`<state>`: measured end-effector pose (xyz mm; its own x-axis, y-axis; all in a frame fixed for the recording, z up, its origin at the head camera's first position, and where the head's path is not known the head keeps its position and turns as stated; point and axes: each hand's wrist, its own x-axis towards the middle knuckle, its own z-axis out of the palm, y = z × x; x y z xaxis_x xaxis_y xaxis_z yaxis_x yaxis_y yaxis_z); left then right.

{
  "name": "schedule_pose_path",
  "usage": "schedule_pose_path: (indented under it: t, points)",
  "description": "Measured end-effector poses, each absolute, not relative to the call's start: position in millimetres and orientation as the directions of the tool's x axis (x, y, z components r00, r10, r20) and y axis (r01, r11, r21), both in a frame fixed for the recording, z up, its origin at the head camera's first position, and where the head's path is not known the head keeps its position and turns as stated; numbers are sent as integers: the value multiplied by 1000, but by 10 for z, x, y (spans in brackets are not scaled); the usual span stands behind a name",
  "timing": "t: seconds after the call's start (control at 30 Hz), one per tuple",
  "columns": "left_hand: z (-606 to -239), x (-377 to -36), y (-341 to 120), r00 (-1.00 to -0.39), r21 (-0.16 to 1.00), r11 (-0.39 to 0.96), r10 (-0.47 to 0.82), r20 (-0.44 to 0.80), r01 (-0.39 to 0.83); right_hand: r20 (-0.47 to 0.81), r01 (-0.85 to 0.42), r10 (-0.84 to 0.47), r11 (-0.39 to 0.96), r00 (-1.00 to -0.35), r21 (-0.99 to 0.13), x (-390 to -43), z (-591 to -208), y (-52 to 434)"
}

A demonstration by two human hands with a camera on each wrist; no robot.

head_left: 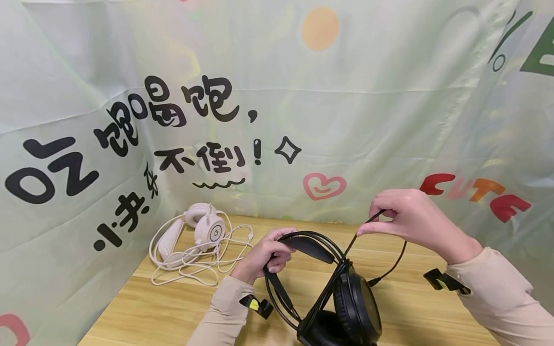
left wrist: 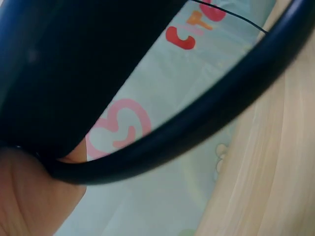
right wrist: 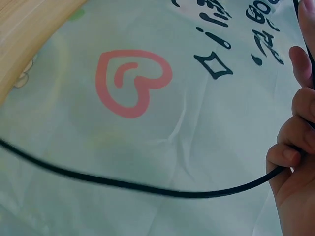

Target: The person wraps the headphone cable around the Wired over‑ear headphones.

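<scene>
My left fingers are curled firmly round the headband (head_left: pixel 309 247) of the black headphones (head_left: pixel 343 300), which tilt in front of me at the near side of the wooden table (head_left: pixel 415 298). Whether the lower cup rests on the wood I can't say, since the head view cuts it off. My right hand (head_left: pixel 400 211), raised beyond them to the right, pinches the black cable (head_left: pixel 352 242) between thumb and fingers.

One stretch sags from that hand down to the near ear cup (head_left: pixel 365 305); the other runs into strands bunched across the frame. A hard tug could strain the joint at the cup, or cinch those crossing strands into a knot. Because my left hand (head_left: pixel 273 252) grips only the headband, a sideways pull might swing the heavy cups round. The cable is thin, so it could slip my pinch. To the left, the white headset (head_left: pixel 209 233) trails loose cord near my left sleeve (head_left: pixel 227 307), which might snag it.
</scene>
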<state>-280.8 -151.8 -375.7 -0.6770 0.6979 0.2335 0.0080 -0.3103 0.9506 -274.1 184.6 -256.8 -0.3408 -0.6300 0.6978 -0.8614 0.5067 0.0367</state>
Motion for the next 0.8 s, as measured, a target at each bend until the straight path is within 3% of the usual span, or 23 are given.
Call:
schedule_pose_path:
  t: [0.5,0.8]
  points:
    - [-3795,-2827,-1527,-628,907,-417,720,295,-53,659,-821,-570,555,-491,-132,-2834,-2699,1984]
    - [-3789,-2827,-1534,-623,891,-449,717,312,-71,659,-815,-545,548,-518,-188,-2935,-2813,2019]
